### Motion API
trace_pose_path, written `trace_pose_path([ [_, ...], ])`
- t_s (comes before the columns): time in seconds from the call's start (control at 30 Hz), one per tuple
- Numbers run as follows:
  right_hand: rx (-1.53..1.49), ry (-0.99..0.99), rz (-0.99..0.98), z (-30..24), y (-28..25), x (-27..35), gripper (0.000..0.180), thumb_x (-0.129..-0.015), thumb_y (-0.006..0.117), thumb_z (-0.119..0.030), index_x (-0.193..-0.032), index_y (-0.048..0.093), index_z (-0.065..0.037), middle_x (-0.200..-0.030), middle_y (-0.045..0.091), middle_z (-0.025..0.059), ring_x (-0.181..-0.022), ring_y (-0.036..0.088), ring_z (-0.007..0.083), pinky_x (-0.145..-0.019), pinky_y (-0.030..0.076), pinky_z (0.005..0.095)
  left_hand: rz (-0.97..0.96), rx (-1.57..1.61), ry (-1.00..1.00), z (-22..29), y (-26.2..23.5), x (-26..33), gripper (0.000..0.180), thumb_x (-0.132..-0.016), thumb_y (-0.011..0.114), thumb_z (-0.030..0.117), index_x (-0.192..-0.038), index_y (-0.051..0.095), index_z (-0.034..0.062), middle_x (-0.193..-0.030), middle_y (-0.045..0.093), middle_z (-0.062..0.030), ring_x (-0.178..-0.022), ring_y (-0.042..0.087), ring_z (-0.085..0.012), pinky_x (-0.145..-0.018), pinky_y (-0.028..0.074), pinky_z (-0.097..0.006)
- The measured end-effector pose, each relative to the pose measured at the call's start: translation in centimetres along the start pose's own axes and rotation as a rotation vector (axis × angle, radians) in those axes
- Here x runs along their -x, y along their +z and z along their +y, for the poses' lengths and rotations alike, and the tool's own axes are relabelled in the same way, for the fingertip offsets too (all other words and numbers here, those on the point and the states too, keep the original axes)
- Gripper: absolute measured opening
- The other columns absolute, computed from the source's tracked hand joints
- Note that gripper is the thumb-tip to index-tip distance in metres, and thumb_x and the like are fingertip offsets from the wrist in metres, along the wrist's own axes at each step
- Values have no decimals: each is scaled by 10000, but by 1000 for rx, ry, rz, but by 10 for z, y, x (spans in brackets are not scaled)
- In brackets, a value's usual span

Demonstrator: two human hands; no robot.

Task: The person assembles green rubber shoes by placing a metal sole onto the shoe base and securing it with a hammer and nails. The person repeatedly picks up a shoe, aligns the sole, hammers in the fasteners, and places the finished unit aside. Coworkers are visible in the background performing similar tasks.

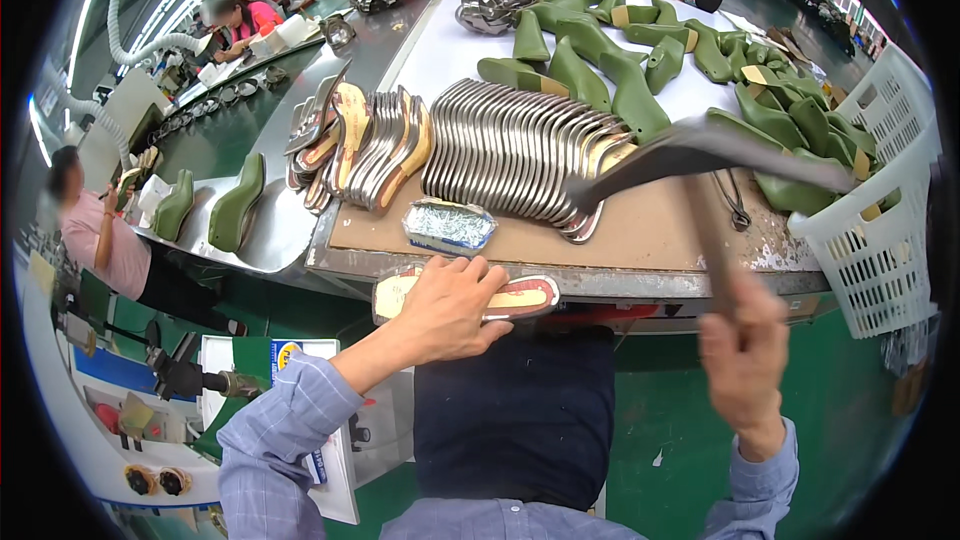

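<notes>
My left hand (452, 308) presses down on a shoe insole (525, 297) with a tan and red face, holding it flat at the near edge of the workbench (650, 240). My right hand (745, 360) grips the handle of a hammer (700, 155), raised and blurred above the bench's right side. A small foil-wrapped tin (449, 225) sits just beyond my left hand. Behind it lies a long fanned row of metal-shanked insoles (500, 155).
Green shoe lasts (640, 60) are heaped at the back and spill into a white plastic basket (880, 210) on the right. Scissors (732, 202) lie by the basket. A conveyor (250, 130) with lasts runs left; several other people work around it.
</notes>
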State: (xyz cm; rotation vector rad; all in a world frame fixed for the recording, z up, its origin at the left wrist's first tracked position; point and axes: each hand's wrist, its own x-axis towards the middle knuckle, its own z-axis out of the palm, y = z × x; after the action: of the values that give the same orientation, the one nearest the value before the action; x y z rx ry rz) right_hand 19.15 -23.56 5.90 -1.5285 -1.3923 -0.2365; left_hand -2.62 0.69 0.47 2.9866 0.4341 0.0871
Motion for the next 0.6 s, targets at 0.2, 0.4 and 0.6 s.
trace_pose_path([
  [0.2, -121, 312, -241, 9, 16, 56, 411, -907, 687, -70, -1306, 598, -30, -929, 704, 159, -737, 664, 261, -618, 527, 366, -19, 21, 22, 1, -5, -9, 520, -809, 754, 438, -1143, 579, 80, -1020, 607, -117, -972, 616, -304, -854, 443, -433],
  [0.4, -28, 195, -129, 1, 21, 32, 369, -912, 701, -16, -1272, 619, 3, -1232, 670, 241, -1062, 711, 277, -871, 571, 330, 2, 38, 3, 0, 1, -1, 513, -806, 759, 425, -1131, 576, 73, -1017, 605, -115, -986, 616, -309, -864, 446, -433],
  [0.6, -4, 185, -260, 8, 28, 55, 411, -885, 737, -47, -1281, 626, -61, -881, 688, 163, -721, 690, 228, -638, 554, 350, -37, 18, 18, 3, 0, -9, 534, -795, 769, 423, -1144, 569, 72, -1017, 621, -122, -981, 628, -310, -870, 453, -436],
])
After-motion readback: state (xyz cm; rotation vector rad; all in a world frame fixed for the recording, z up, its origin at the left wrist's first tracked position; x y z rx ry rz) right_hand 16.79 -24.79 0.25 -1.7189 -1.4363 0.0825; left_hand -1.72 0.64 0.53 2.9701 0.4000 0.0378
